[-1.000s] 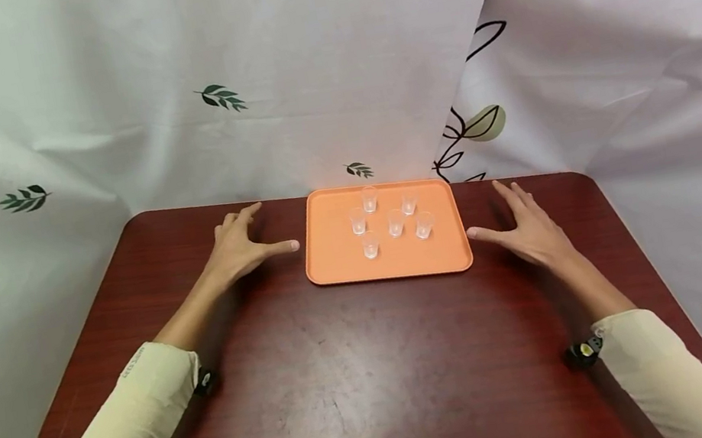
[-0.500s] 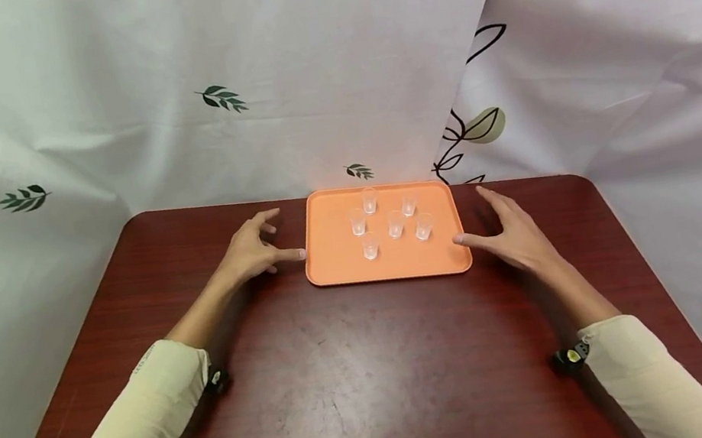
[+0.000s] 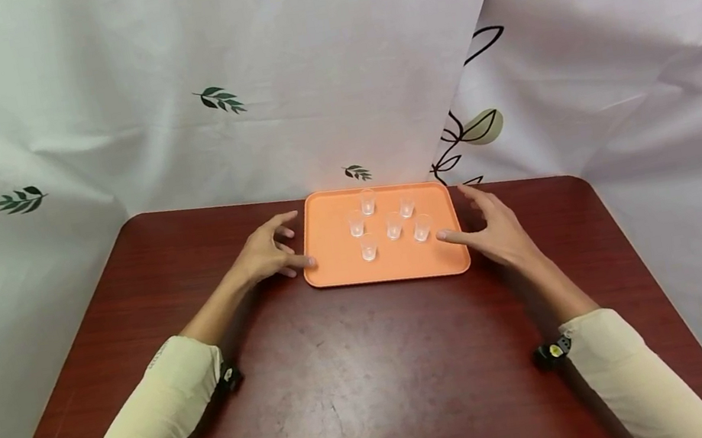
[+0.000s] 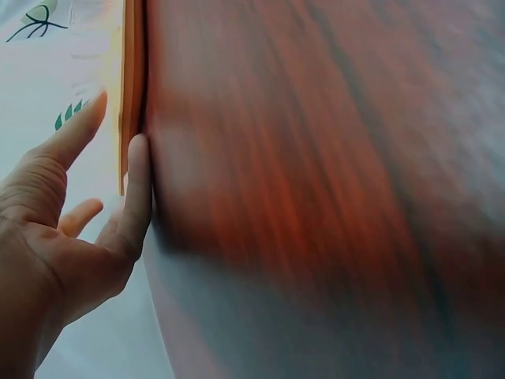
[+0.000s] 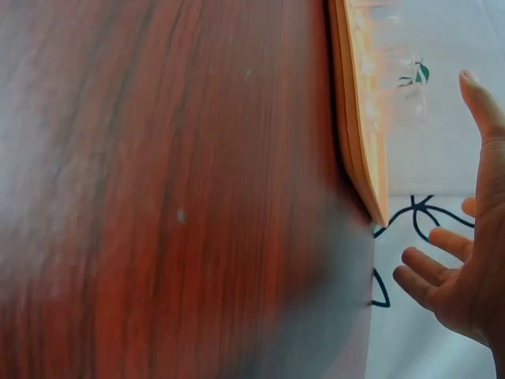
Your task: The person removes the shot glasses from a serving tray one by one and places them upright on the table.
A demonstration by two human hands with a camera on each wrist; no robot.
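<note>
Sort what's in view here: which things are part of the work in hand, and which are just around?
In the work: orange tray, six small clear cups standing on it, left hand at its left edge, right hand at its right edge.

Just around: wooden table, leaf-print cloth backdrop.

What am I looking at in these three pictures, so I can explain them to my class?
A person works with two bare hands and wears three cameras. The wide picture comes from the head; the two blurred ones come from the wrists, each tipped sideways. On a dark red table lies an orange tray bearing six small clear cups. The left hand touches the tray's left edge with its thumb; the right hand reaches over its right edge, thumb above the tray. Both hands are spread open and hold nothing.
</note>
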